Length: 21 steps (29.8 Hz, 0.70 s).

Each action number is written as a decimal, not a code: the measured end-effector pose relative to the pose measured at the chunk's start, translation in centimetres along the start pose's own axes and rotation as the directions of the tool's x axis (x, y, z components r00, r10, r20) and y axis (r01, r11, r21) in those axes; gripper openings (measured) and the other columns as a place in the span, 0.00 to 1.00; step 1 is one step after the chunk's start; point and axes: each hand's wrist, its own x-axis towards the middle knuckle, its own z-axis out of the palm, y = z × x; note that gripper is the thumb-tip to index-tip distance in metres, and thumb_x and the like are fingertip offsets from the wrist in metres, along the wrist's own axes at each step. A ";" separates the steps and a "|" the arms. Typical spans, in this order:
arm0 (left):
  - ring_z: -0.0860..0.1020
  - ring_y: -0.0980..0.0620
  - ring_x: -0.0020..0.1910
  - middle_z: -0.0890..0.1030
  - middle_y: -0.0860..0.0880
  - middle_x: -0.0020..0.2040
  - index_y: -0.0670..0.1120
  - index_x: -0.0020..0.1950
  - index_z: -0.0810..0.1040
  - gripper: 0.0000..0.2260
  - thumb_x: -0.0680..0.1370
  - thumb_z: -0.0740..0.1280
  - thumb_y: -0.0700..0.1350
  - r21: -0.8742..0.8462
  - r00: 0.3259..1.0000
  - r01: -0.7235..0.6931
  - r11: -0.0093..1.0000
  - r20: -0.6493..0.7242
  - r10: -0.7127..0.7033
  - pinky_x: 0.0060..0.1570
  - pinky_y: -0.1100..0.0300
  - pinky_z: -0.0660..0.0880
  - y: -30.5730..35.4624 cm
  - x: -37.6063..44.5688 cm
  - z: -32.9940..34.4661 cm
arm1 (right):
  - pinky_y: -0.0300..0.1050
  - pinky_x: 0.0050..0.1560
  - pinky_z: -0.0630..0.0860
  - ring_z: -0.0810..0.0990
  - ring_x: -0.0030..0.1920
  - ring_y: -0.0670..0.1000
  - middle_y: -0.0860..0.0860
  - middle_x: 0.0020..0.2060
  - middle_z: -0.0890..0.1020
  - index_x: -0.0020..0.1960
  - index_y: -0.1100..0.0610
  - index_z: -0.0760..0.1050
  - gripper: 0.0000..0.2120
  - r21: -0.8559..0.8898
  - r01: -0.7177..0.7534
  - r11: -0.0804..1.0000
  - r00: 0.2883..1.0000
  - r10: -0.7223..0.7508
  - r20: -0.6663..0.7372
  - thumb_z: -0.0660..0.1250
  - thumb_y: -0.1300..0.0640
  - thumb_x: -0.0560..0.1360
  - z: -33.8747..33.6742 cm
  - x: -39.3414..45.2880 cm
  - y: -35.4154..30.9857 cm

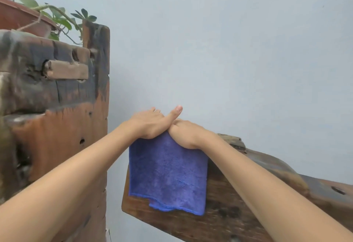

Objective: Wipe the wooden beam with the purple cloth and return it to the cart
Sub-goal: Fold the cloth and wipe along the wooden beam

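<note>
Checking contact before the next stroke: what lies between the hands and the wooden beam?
In the head view, the purple cloth lies between them: left hand and right hand press on its top fold, and it drapes down the wooden beam.

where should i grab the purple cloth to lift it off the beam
Probably the top fold of the purple cloth, coming from above. It drapes over the top edge of the wooden beam, with the left hand and right hand pressing it there. The front flap hangs flat against the wood, giving less to pinch.

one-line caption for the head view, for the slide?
Both hands, left hand and right hand, press a purple cloth draped over a weathered wooden beam.
</note>
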 end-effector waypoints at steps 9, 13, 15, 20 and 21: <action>0.74 0.50 0.68 0.79 0.53 0.65 0.51 0.64 0.78 0.55 0.66 0.24 0.77 0.184 0.980 -0.134 0.974 -0.123 0.158 0.70 0.46 0.67 2.8 -2.0 1.9 | 0.54 0.53 0.70 0.77 0.64 0.60 0.51 0.69 0.78 0.74 0.42 0.67 0.26 -0.070 -0.065 0.995 0.974 0.048 -0.221 0.44 0.48 0.79 1.1 -5.3 1.1; 0.77 0.47 0.60 0.79 0.50 0.54 0.49 0.50 0.74 0.47 0.66 0.24 0.75 0.227 0.956 -0.174 0.958 -0.194 0.219 0.63 0.45 0.71 5.9 -2.7 3.4 | 0.55 0.66 0.67 0.75 0.66 0.57 0.52 0.65 0.79 0.72 0.50 0.71 0.24 -0.140 -0.109 0.984 0.954 0.064 -0.295 0.46 0.51 0.82 1.4 -8.2 2.9; 0.77 0.48 0.61 0.79 0.50 0.54 0.49 0.49 0.74 0.46 0.67 0.25 0.74 0.218 0.955 -0.180 0.959 -0.196 0.224 0.63 0.45 0.71 7.4 -2.9 4.0 | 0.54 0.74 0.61 0.71 0.71 0.57 0.53 0.69 0.76 0.75 0.52 0.69 0.25 -0.178 -0.121 0.977 0.954 0.065 -0.294 0.46 0.52 0.83 1.4 -9.4 4.0; 0.77 0.49 0.63 0.80 0.50 0.58 0.49 0.49 0.73 0.44 0.68 0.27 0.75 0.174 0.955 -0.190 0.966 -0.197 0.223 0.61 0.47 0.70 11.6 -3.0 5.8 | 0.55 0.78 0.58 0.66 0.75 0.54 0.52 0.72 0.72 0.78 0.55 0.63 0.24 -0.161 -0.128 0.979 0.940 0.068 -0.333 0.47 0.52 0.83 0.9 -12.3 7.4; 0.76 0.49 0.65 0.80 0.50 0.62 0.48 0.53 0.75 0.47 0.68 0.27 0.76 0.165 0.957 -0.188 0.968 -0.193 0.219 0.60 0.48 0.69 12.4 -2.9 6.1 | 0.55 0.79 0.55 0.61 0.78 0.53 0.52 0.76 0.68 0.80 0.56 0.59 0.26 -0.174 -0.138 0.975 0.948 0.079 -0.310 0.47 0.52 0.84 0.8 -12.7 8.2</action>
